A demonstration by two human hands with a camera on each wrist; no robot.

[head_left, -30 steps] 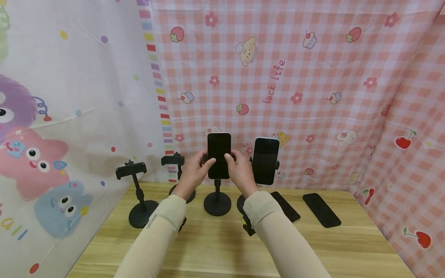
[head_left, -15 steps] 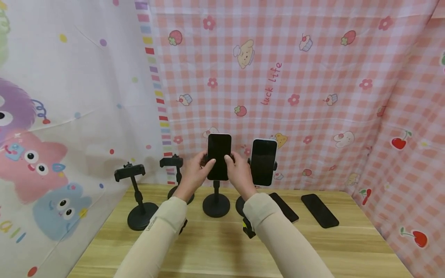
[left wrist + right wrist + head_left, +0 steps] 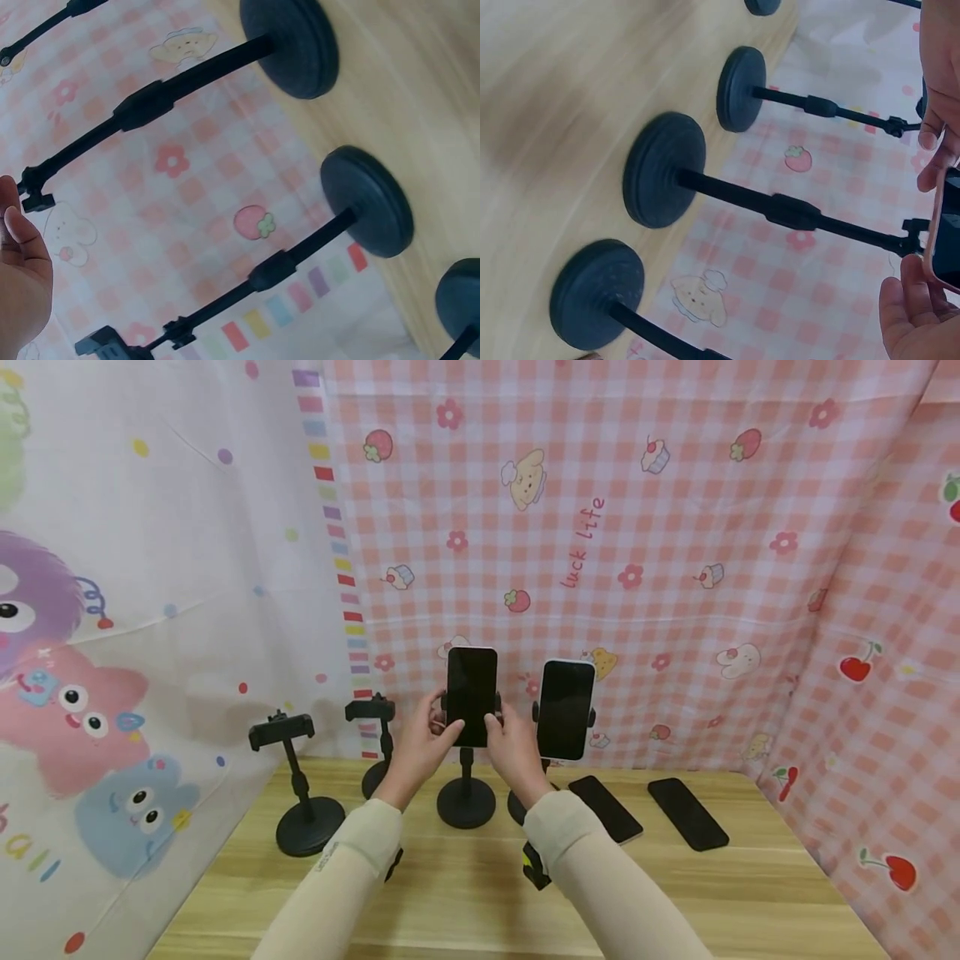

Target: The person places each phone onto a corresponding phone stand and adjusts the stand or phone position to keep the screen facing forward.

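- Head view: the left hand (image 3: pixel 426 739) grips the left edge of an upright phone (image 3: pixel 472 685), its thumb resting on the dark screen.
- The right hand (image 3: pixel 513 743) holds the same phone from the right, thumb also on the lower part of the screen.
- The phone sits in the clamp (image 3: pixel 497 702) of the middle phone stand (image 3: pixel 467 803), above its round black base.
- Just to the right, a white-edged phone (image 3: pixel 567 710) stands upright in the right phone stand (image 3: pixel 520 806), partly hidden by the right hand and sleeve.
- To the left are two more black stands: the near left stand (image 3: pixel 300 777) and, farther back, the far left stand (image 3: pixel 386 739), both with bare clamps.
- On the right of the wooden table (image 3: pixel 465 910), two dark phones lie flat, a left one (image 3: pixel 606 808) and a right one (image 3: pixel 688 814), apart from each other.
- Behind hangs a pink checked cloth (image 3: pixel 675 510); on the left, a white cartoon cloth (image 3: pixel 225 610).
- Left wrist view: the left hand is partly cut off, fingertips beside the top of the middle stand's pole; this view alone cannot settle its grip.
- Right wrist view: the held phone shows a pinkish rim, with fingers of both hands at its opposite sides.
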